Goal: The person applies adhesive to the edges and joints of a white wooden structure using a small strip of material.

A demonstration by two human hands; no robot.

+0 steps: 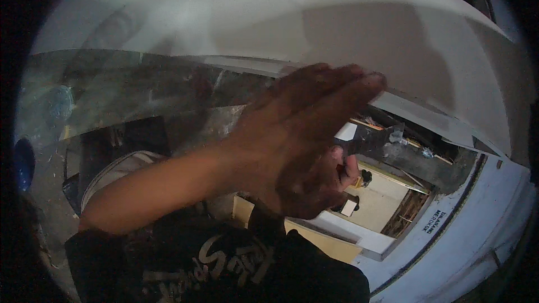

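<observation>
Flattened and open, the left hand [303, 134] presses its fingers [348, 87] along the lower edge of a big white curved panel [348, 28], smooth and matte, arching overhead. Just right, mostly hidden behind it, the right hand [343, 169] is closed around a dark scraper-like tool [370, 139].

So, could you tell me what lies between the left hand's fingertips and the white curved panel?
Nothing: in the head view the left hand lies flat with its fingertips at the white curved panel's lower edge.
</observation>
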